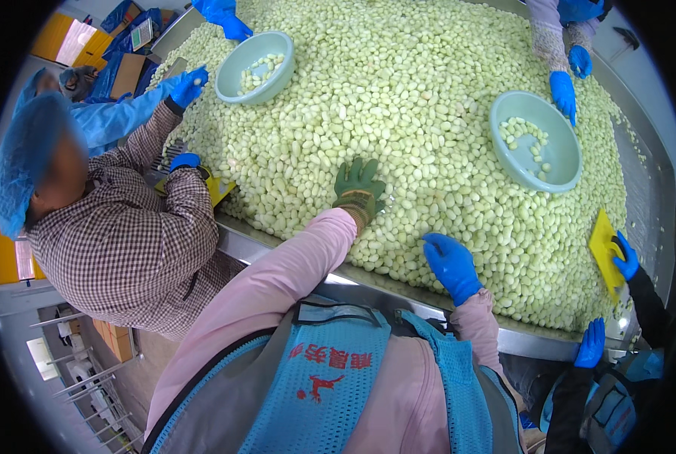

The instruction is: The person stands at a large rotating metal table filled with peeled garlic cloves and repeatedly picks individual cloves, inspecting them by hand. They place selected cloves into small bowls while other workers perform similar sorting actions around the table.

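Note:
A deep heap of pale green oval fruits (406, 142), like small grapes, covers the metal table in front of me. My left hand (359, 184), in a green glove with a striped knitted cuff, lies on the heap with its fingers spread. Nothing shows in its grasp. Closer to the near edge and to the right, my right hand (453, 267) wears a blue glove and touches the fruits. Its fingers are bent downward and partly hidden, so what they may hold cannot be seen.
Two pale green basins (290, 76) (497, 119) holding some fruits rest on the heap. The table's metal rim (395, 294) runs before me. Co-workers' gloved hands surround the heap; one at right grips a yellow scraper (603, 252). A person in a checked garment (128, 244) stands close at left.

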Action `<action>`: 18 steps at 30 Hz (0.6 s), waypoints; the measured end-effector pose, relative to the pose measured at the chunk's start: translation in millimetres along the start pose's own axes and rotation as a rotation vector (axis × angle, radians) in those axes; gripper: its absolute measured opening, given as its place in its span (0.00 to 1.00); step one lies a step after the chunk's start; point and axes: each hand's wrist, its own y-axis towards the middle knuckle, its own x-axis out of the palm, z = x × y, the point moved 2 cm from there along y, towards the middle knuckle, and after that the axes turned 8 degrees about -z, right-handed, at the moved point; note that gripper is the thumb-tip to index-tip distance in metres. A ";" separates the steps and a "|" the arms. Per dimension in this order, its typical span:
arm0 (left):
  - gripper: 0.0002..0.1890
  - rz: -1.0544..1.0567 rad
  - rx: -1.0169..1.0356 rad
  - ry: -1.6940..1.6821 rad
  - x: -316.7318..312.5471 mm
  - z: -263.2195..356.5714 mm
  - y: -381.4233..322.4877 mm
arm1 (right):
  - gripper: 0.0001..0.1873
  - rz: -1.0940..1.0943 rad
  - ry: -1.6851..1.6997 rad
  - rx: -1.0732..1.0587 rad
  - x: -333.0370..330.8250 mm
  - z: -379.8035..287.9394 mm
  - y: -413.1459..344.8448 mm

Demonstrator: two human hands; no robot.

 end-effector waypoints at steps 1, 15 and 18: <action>0.22 -0.004 0.010 -0.010 -0.2 -0.8 -0.3 | 0.16 0.009 -0.026 -0.021 0.8 1.2 0.7; 0.18 0.018 -0.009 0.039 -6.4 8.4 -1.8 | 0.17 -0.004 0.194 -0.086 14.3 -23.5 14.3; 0.19 -0.040 -0.029 0.034 -20.9 7.9 -7.1 | 0.17 -0.055 0.129 -0.071 14.4 -27.3 12.1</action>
